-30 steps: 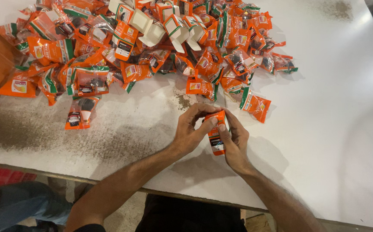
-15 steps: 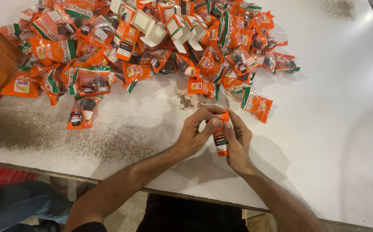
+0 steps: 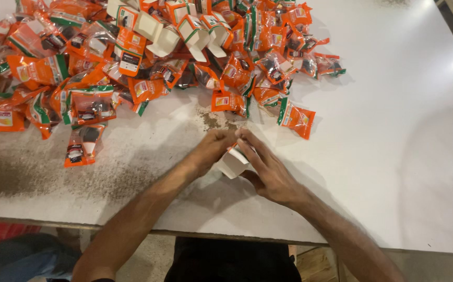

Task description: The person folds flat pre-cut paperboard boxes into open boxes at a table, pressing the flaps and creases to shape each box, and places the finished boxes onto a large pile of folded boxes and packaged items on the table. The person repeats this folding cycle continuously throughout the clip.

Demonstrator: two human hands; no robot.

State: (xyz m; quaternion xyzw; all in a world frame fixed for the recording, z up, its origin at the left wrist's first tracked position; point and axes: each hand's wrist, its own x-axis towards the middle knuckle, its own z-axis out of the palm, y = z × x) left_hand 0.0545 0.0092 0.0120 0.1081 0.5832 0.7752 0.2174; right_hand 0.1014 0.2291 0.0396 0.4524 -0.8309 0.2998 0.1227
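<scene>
Carton: small white cardboard carton (image 3: 233, 163) sat between both hands, just above the tabletop (image 3: 393, 156), near the front edge and a little short of the pile of packets.
Left hand: left hand (image 3: 212, 151) was curled closed on the carton's left side, fingers bent over its top.
Right hand: right hand (image 3: 268, 169) gripped the carton from the right, fingers stretched along its upper edge, palm cupped beneath.
Contents: whether anything lay inside the carton could not be told; the hands hid most of it.
Packets: heap of orange-and-green packets (image 3: 148, 57) covered the far left of the tabletop, well apart from the hands.
Nearest packet: single orange packet (image 3: 296, 118) lay alone just beyond the right hand, not touching it.
Open cartons: several folded white-and-orange cartons (image 3: 185, 31) stood on top of the heap, flaps up.
Stray packet: one packet (image 3: 80, 144) lay apart to the left of the forearm.
Surface: grey smudges marked the white tabletop by the left arm.
</scene>
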